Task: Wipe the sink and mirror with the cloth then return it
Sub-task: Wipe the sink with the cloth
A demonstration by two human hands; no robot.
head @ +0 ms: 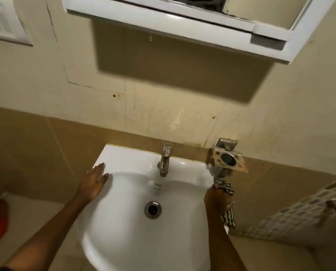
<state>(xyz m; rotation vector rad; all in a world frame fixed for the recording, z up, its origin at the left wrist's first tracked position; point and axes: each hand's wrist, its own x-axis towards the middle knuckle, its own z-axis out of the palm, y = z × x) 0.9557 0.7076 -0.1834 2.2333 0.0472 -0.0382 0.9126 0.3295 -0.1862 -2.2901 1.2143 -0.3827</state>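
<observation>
From my head view, my right hand [217,198] is gripping the striped cloth [228,207] at the sink [128,222] rim, right of the tap [164,160]; my left hand [94,182] is lying flat and empty, left of it. The cloth could be snagging on the metal holder [228,158] just above.
</observation>
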